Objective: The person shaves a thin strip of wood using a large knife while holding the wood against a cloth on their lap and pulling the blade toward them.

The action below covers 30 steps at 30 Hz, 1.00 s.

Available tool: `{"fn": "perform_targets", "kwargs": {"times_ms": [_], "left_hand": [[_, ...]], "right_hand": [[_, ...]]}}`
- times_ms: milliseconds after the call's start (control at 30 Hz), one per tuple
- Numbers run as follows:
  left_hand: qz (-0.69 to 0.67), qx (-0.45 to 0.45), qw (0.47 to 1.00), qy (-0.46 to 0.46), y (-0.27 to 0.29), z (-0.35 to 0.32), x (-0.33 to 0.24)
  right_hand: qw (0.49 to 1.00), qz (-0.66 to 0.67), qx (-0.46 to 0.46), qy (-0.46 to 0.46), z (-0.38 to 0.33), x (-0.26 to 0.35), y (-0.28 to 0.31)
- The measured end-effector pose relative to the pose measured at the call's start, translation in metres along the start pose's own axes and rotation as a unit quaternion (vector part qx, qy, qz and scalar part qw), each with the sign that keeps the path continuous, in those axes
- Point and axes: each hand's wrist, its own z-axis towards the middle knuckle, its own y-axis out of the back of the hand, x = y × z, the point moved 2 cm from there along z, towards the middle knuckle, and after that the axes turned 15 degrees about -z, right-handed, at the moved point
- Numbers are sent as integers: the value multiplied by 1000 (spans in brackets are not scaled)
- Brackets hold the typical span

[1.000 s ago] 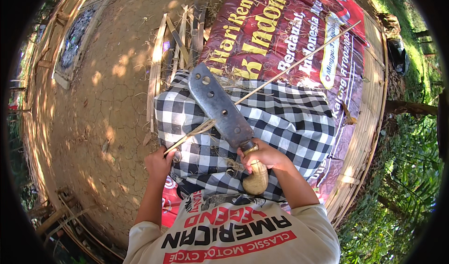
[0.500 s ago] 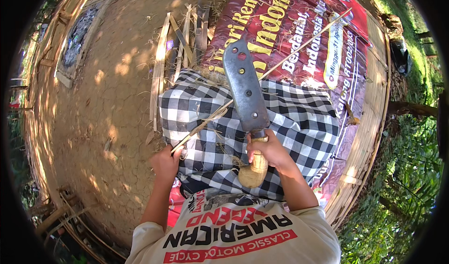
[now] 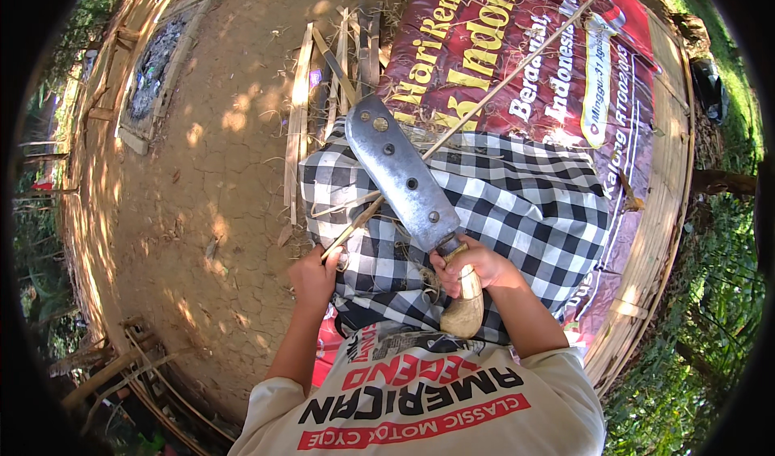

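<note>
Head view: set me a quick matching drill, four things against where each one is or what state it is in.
Things:
1. cleaver
2. long thin stick
3. checked cloth
4. pile of split strips

Places or states:
A. lying on the bare earth at the banner's left edge
B. spread over the person's lap
C. near end gripped by the left hand, the rest running up to the right over the banner
D. held by its pale handle in the right hand, blade across the stick

Pairs: 1-D, 2-C, 3-B, 4-A
</note>
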Motion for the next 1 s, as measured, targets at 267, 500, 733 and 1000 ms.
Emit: {"fn": "perform_targets", "kwargs": {"times_ms": [267, 500, 733, 1000], "left_hand": [[1, 6, 1000, 16, 2, -1, -4], [-3, -6, 1000, 12, 2, -2, -10], [5, -7, 1000, 5, 0, 2, -2], [-5, -3, 999, 37, 3, 1, -4]], "right_hand": [[956, -141, -249, 62, -17, 44, -14], [951, -264, -148, -59, 3, 14, -21], [998, 26, 36, -54, -1, -4, 6], [971, -161, -167, 53, -5, 20, -9]]}}
